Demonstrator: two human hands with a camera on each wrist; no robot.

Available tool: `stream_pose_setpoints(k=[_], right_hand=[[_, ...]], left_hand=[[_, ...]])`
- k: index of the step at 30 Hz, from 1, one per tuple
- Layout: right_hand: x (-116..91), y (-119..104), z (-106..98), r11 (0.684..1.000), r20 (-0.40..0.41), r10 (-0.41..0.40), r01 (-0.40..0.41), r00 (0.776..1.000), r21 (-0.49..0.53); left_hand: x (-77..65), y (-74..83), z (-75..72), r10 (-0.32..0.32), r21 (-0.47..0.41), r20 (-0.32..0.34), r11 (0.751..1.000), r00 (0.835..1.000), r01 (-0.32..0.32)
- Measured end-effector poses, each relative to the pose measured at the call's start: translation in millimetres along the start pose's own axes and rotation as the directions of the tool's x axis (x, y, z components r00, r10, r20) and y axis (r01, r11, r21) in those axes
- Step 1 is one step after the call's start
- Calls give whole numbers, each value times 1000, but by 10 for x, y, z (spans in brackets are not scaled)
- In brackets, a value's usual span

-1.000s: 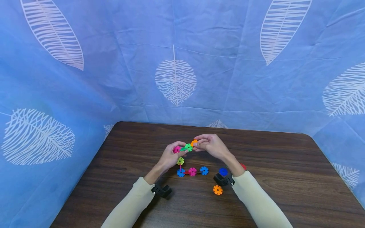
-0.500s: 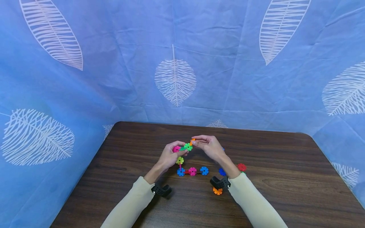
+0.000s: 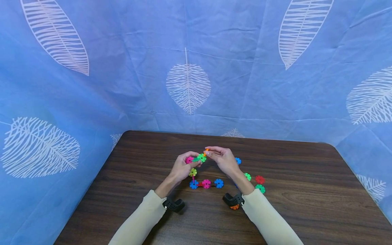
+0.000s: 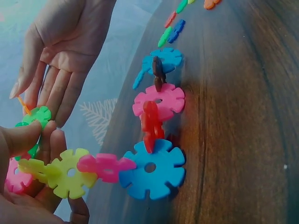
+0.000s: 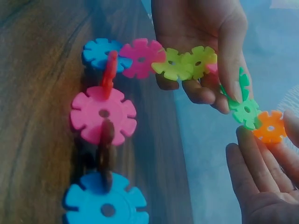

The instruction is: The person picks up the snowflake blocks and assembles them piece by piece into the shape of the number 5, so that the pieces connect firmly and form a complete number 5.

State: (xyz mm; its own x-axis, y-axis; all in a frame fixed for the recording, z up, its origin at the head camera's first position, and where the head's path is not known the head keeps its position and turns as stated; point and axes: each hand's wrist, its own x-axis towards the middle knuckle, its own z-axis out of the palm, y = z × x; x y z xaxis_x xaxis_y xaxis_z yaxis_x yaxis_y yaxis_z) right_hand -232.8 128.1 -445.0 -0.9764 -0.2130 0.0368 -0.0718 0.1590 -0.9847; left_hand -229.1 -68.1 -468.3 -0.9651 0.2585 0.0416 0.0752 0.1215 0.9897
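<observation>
My left hand point(image 3: 183, 166) holds a chain of slotted, flower-shaped interlocking discs, its thumb and fingers on a green disc point(image 3: 201, 158). My right hand point(image 3: 226, 160) pinches an orange disc point(image 5: 262, 131) at its edge. In the right wrist view the orange disc meets the green one's rim; how deep the slots mesh I cannot tell. From the left hand the chain runs through a yellow disc point(image 4: 71, 183), a pink disc point(image 4: 108, 168) and a blue disc point(image 4: 152, 179). Beyond these come a red disc point(image 4: 152, 123), another pink disc point(image 4: 171, 102), a dark brown disc and a blue one.
Loose discs lie on the dark wooden table point(image 3: 306, 183) around my right forearm: blue point(image 3: 238, 160), green point(image 3: 260, 189), red point(image 3: 259, 179) and orange point(image 3: 234, 207). The orange one is partly covered by the black wrist strap point(image 3: 231, 199). A blue leaf-print cloth point(image 3: 232, 92) hangs behind.
The orange disc in my right hand has turned from face-on to edge-on. My right hand and forearm have shifted slightly left, uncovering green, red and blue loose discs. The left hand has barely moved.
</observation>
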Motion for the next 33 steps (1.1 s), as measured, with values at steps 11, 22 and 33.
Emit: stream_pose_setpoints(k=[11, 22, 33], right_hand=[[-9, 45, 39, 999, 0, -9, 9, 1000, 50], [23, 58, 49, 997, 19, 9, -10, 1000, 81], [45, 67, 50, 995, 43, 13, -18, 999, 98]], left_hand=[[-15, -5, 4, -5, 9, -10, 1000, 1000, 5], [-10, -29, 1, -17, 16, -19, 1000, 1000, 17], [-20, -20, -11, -45, 15, 13, 999, 999, 45]])
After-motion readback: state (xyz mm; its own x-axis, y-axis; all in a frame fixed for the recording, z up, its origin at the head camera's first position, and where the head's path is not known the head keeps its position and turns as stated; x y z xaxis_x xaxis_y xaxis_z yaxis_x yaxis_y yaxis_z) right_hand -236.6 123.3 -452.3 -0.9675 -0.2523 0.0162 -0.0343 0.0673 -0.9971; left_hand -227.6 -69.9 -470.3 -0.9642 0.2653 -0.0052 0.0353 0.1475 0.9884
